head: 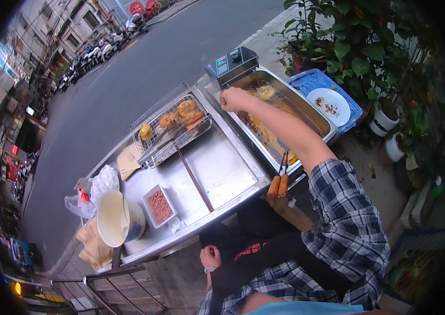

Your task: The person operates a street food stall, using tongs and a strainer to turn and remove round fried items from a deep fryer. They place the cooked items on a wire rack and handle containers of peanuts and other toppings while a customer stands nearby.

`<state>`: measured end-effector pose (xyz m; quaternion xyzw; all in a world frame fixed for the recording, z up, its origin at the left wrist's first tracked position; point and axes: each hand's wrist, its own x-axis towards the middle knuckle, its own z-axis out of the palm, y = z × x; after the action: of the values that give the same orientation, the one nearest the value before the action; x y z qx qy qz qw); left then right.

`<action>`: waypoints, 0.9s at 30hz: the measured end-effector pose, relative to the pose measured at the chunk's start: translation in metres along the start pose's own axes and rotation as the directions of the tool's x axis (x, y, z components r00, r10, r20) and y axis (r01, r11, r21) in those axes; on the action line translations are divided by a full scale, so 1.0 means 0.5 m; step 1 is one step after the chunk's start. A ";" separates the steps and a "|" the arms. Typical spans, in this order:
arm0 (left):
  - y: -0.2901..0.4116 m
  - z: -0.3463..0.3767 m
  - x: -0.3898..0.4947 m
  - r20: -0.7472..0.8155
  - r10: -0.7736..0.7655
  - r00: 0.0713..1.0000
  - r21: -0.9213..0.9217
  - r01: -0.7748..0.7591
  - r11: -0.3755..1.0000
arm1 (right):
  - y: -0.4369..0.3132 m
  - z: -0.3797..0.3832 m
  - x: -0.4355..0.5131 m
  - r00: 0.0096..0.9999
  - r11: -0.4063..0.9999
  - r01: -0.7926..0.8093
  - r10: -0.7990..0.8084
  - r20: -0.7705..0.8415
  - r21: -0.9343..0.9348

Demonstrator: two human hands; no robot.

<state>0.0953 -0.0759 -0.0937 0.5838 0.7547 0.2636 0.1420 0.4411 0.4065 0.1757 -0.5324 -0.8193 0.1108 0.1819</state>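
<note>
My right hand [232, 99] is curled above the near-left rim of the steel fryer [328, 138], below its control box [232, 65]; whether its fingers pinch anything is hidden. In the fryer's oil floats a round fritter [265, 93]. Two wooden-handled tools [278, 186] lean over the fryer's lower edge. My left hand [210, 256], loosely closed with nothing visible in it, hangs beside the black apron [258, 246]. On the steel cart top [226, 161], a wire rack [147, 157] holds several browned fritters [187, 108] and metal tongs [157, 146].
A dark stick [194, 177] lies across the cart. Left of it stand a white tray of pinkish-brown beans or nuts [159, 206], a deep bucket of pale batter [112, 220] and paper bags [129, 159]. Beyond the fryer, a white plate [328, 106] rests on a blue lid; potted plants border it.
</note>
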 end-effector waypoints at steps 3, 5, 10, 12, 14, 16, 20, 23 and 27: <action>0.002 -0.004 -0.001 -0.009 0.006 1.000 -0.034 -0.006 0.999 | -0.010 -0.001 0.046 0.998 0.999 -0.034 0.034 0.055 0.000; 0.003 -0.007 -0.001 -0.015 -0.003 1.000 -0.030 0.003 1.000 | -0.007 -0.008 0.061 0.997 0.999 -0.033 0.031 0.071 0.020; -0.002 -0.009 -0.001 -0.022 0.006 1.000 -0.038 -0.007 0.999 | 0.036 -0.031 0.020 0.991 0.998 0.063 -0.065 0.115 0.017; -0.008 -0.005 0.002 0.003 0.000 1.000 -0.017 0.000 1.000 | 0.067 -0.044 -0.024 0.985 0.988 0.150 -0.153 0.085 0.043; -0.015 0.001 0.005 0.004 0.021 1.000 -0.039 -0.021 0.999 | 0.103 -0.058 -0.073 0.977 0.977 0.198 -0.203 0.063 0.076; -0.019 0.009 0.008 0.002 0.003 1.000 -0.018 -0.003 1.000 | 0.137 -0.072 -0.122 0.975 0.965 0.219 -0.221 -0.002 0.145; -0.022 0.021 0.011 -0.009 -0.021 1.000 -0.015 0.020 1.000 | 0.204 -0.101 -0.213 0.974 0.909 0.227 -0.205 -0.098 0.349; -0.022 0.025 0.015 -0.018 0.005 1.000 0.025 -0.005 1.000 | 0.250 -0.120 -0.293 0.999 0.802 -0.024 0.040 -0.014 0.596; -0.025 0.023 0.021 -0.011 0.042 0.999 0.042 -0.041 0.998 | 0.291 -0.125 -0.385 0.969 0.636 -0.156 0.246 -0.007 0.756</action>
<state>0.0883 -0.0657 -0.1090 0.6007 0.7486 0.2539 0.1197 0.6590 0.2896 0.1432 -0.5030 -0.6246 0.4287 0.4161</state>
